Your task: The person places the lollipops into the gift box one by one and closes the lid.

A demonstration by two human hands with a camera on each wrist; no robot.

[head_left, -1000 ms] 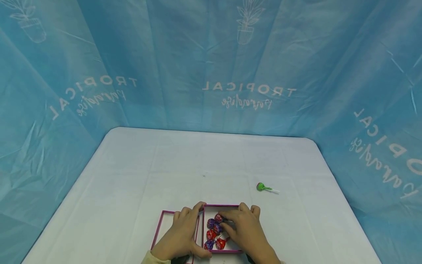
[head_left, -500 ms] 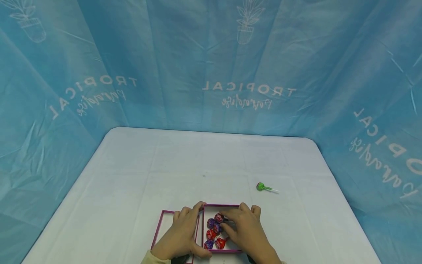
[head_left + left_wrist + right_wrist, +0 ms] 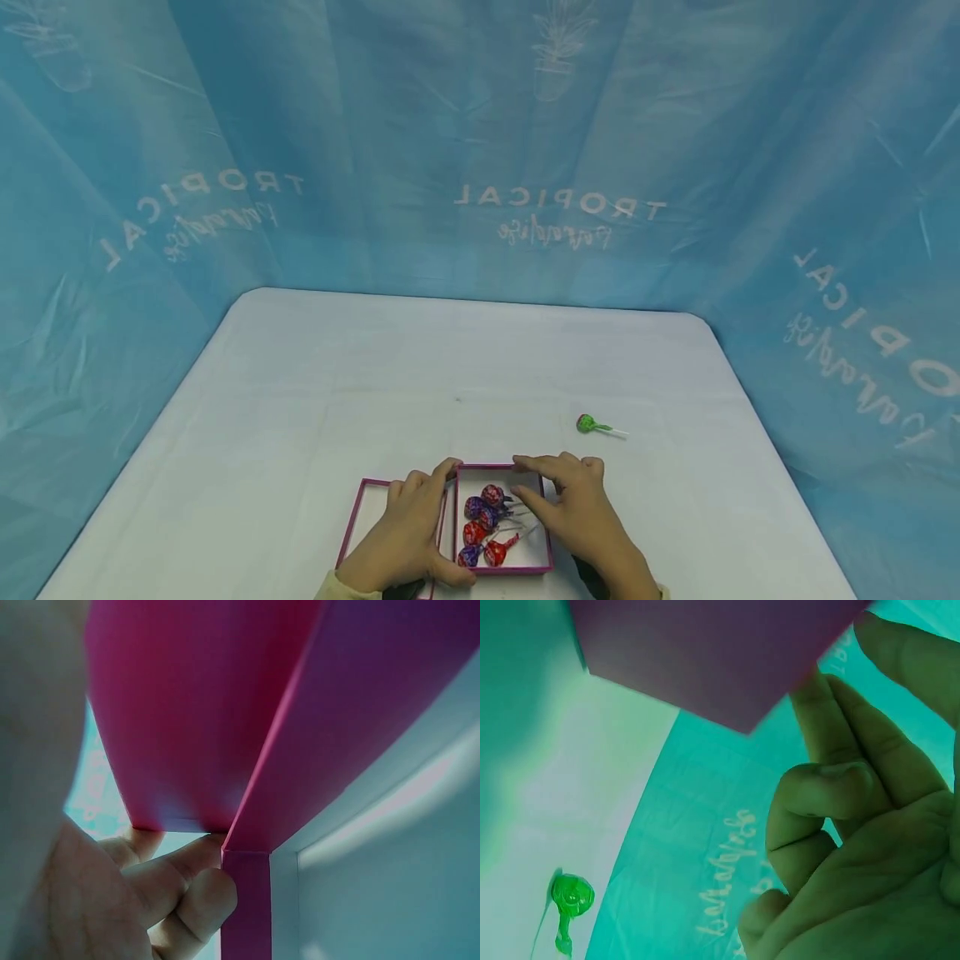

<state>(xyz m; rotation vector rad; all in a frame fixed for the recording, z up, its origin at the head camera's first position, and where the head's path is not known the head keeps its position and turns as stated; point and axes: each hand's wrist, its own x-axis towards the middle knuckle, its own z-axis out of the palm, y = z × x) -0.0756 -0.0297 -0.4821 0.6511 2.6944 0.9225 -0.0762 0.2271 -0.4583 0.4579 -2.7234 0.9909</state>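
A shallow white box with a magenta rim lies at the near edge of the table in the head view. Several lollipops in red and purple wrappers lie inside, sticks pointing right. My left hand grips the box's left side, fingers at the far corner and thumb at the near one. In the left wrist view its fingers bend against the magenta wall. My right hand is over the box's right side, holding nothing, with thumb and index finger spread apart.
A matching magenta-edged tray or lid lies left of the box, partly under my left hand. A green lollipop rests farther back on the white table. Blue printed curtains enclose the back and sides.
My right hand has let go of a lollipop in the box, drawn back to the right and spread its thumb and fingers. The left hand keeps its grip. The view has shifted slightly.
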